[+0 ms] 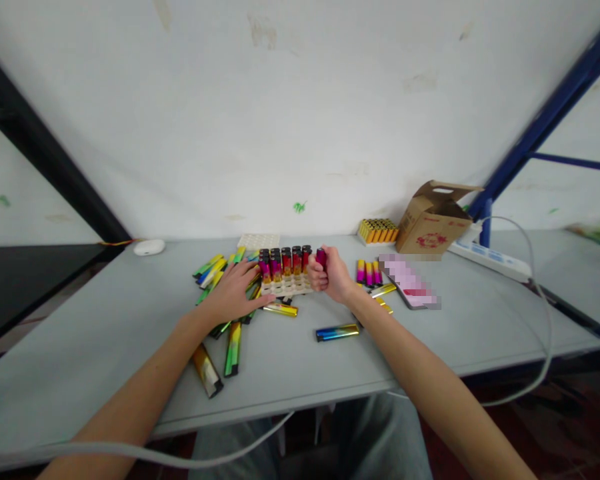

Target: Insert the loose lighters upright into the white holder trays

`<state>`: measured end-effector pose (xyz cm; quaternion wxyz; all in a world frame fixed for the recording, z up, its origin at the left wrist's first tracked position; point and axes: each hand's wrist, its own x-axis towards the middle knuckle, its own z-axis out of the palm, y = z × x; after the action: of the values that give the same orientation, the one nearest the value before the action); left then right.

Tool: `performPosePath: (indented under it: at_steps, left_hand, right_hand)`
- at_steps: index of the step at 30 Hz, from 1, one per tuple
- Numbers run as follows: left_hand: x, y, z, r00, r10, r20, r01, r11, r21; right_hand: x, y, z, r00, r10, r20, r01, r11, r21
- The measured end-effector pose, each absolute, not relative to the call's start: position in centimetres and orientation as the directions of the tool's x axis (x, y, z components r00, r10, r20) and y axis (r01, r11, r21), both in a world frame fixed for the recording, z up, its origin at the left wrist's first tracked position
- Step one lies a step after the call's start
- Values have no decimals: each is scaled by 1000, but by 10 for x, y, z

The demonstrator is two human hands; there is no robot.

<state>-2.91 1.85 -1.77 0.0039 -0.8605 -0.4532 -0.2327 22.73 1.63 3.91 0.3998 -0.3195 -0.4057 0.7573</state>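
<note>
I count two hands on my feed, well apart. The right hand (pixel 334 275), just right of the frame's centre, is wrapped around one purple lighter (pixel 321 257); the left hand (pixel 235 290), left of centre, lies with spread fingers over a loose pile of lighters (pixel 234 347) that overlap too much for me to count. Between the hands I have one tray (pixel 286 289) with upright lighters (pixel 287 261), five across; the rows hide one another, so I can't give their total. Right of centre I count three pink-and-yellow lighters (pixel 369 273) side by side, and below centre one blue-and-gold lighter (pixel 337 332). Farther right sit one phone (pixel 407 281) and one cardboard box (pixel 433 223).

The purple lighter's long axis looks close to vertical, its visible end pointing toward the top of the frame. The blue-and-gold lighter lies nearly crosswise, gold end to the right.
</note>
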Motion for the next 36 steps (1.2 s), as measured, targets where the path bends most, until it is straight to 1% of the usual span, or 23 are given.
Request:
performPosePath:
  at_steps: [11, 21, 23, 26, 28, 32, 36]
  left_hand:
    - [-28, 17, -16, 476, 795, 376, 806, -566, 176]
    - [-28, 16, -15, 475, 809, 345, 813, -554, 180]
    - [-28, 16, -15, 474, 809, 347, 814, -553, 175]
    - [-28, 17, -16, 471, 808, 354, 816, -552, 172]
    - [-28, 17, -17, 469, 808, 358, 817, -550, 172]
    - [-28, 17, -17, 469, 806, 360, 815, -552, 175]
    - [-27, 16, -16, 476, 801, 363, 805, -563, 186]
  right_hand:
    - [227, 16, 35, -495, 853, -164, -322, -355, -877]
    - [232, 17, 30, -565, 824, -53, -378, -316, -870]
    - [232, 16, 30, -544, 839, -3, -430, -281, -858]
    - [231, 14, 32, -439, 893, 103, -559, -182, -809]
    - [230, 13, 34, -381, 916, 127, -607, -144, -782]
    - [227, 11, 37, -353, 932, 84, -586, -150, -797]
    - [225, 10, 38, -369, 925, 88, -524, -129, -842]
